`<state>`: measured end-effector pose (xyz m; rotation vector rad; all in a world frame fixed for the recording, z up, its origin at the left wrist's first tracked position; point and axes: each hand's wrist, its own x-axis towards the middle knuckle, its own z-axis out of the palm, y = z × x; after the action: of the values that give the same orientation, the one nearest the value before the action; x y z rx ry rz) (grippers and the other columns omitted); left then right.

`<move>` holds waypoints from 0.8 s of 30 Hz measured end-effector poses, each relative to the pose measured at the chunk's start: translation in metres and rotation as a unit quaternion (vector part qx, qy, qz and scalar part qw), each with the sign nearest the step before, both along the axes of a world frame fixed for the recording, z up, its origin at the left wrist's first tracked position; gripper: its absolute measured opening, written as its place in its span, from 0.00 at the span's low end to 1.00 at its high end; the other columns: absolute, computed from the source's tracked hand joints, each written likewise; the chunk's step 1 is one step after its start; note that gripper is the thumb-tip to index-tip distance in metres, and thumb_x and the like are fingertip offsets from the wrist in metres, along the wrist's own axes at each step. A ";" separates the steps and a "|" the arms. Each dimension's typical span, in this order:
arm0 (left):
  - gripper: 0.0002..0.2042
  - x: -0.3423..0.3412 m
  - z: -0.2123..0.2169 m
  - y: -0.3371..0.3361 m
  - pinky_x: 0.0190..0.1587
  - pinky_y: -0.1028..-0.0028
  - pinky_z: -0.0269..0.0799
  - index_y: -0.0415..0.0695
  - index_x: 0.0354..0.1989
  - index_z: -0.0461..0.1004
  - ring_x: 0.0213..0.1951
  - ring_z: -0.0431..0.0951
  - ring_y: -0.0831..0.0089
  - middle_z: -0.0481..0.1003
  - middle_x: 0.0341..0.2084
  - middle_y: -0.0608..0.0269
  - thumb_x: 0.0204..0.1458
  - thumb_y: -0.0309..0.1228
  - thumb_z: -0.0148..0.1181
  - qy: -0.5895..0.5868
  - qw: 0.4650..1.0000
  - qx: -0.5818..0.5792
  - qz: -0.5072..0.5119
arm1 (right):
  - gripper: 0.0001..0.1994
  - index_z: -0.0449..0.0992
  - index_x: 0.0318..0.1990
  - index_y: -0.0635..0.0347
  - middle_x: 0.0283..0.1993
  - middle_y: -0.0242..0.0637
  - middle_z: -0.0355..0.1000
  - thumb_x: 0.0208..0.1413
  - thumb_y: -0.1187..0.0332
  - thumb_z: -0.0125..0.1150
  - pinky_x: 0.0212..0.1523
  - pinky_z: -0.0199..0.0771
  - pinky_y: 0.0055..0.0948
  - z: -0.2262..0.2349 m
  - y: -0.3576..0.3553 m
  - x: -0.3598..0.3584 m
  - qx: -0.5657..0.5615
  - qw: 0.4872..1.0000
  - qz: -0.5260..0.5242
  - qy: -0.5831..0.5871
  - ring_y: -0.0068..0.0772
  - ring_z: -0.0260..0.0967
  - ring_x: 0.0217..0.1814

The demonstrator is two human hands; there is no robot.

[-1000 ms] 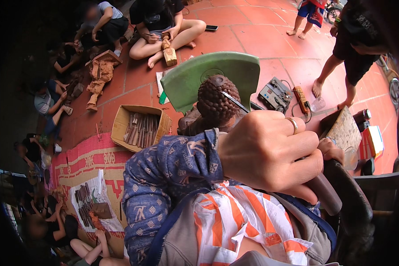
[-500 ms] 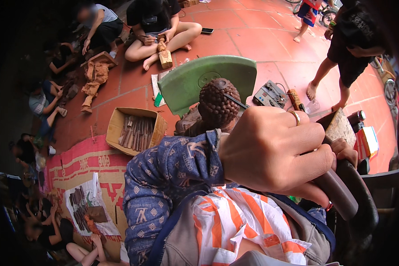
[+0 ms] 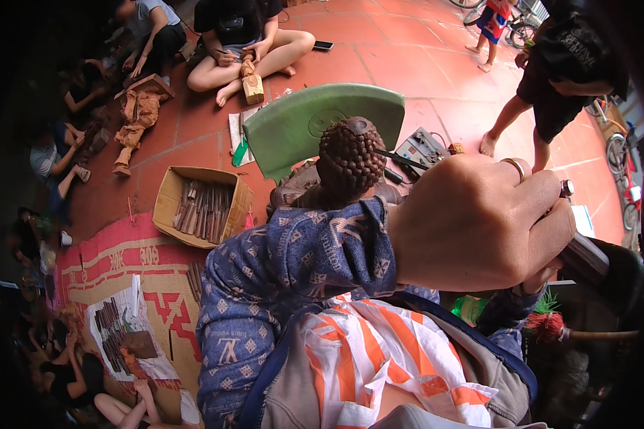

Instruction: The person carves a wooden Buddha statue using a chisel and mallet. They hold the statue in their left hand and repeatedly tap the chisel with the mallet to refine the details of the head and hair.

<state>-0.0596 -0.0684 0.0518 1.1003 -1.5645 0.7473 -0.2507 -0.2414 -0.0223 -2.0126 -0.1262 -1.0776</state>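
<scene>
My left hand [image 3: 479, 222] reaches across to the right, wrapped round the brown handle [image 3: 585, 259] of a chisel. Its thin dark blade [image 3: 402, 159] runs to the curled hair of a dark wooden carved head [image 3: 352, 159], the tip against the side of the head. The carving's shoulders [image 3: 293, 187] are partly covered by my left sleeve. Behind my left hand, my right hand [image 3: 539, 279] is mostly hidden, closed on a dark mallet [image 3: 617, 277] next to the chisel's butt end.
A green plastic chair [image 3: 286, 132] stands behind the carving. To the left are a cardboard box [image 3: 166, 227] of chisels and a mat [image 3: 107, 250] with more tools. An electrical box [image 3: 421, 149] lies beyond, a red-bristled brush [image 3: 546, 323] at right. Several people sit or stand around.
My left hand and the chisel have moved a little right. The mallet has swung up and right, and my right hand has dropped further behind the left. The view has shifted slightly.
</scene>
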 end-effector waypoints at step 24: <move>0.16 0.008 0.009 -0.013 0.19 0.72 0.67 0.42 0.30 0.72 0.20 0.73 0.69 0.67 0.22 0.63 0.37 0.41 0.64 0.077 0.989 -0.125 0.007 | 0.26 0.60 0.60 0.69 0.50 0.45 0.67 0.55 0.71 0.59 0.39 0.66 0.31 0.028 -0.021 -0.022 0.033 0.991 -0.118 -0.061 0.30 0.65 0.38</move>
<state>-0.0517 -0.0812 0.0605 0.9605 -1.2950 0.8241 -0.2731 -0.2620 0.0053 -1.9361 0.0859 -1.3370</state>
